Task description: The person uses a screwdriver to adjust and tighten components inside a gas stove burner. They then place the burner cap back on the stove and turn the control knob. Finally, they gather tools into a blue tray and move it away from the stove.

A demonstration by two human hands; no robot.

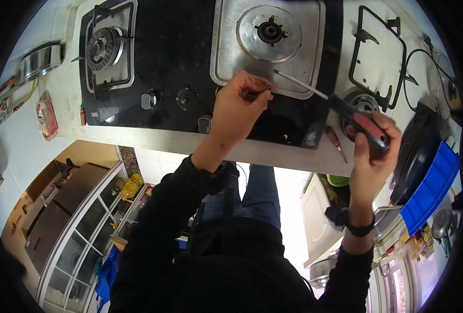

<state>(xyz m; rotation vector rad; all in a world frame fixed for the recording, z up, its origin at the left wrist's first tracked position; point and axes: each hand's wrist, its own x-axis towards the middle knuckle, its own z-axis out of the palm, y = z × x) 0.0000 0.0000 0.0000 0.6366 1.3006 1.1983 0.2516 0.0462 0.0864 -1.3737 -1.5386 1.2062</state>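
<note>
Right hand (373, 136) is wrapped tight round the red and black handle of a screwdriver (341, 107), shaft angled up-left so the tip lands by the steel burner tray (226, 57). Left hand (239, 104) reaches over the black glass stove (179, 52), fingertips pinched on something tiny, can't tell what. Second, smaller screwdriver (335, 142) lies on the table edge. Three knobs (149, 99) on the front, one pan grate (375, 52) off to the right
</note>
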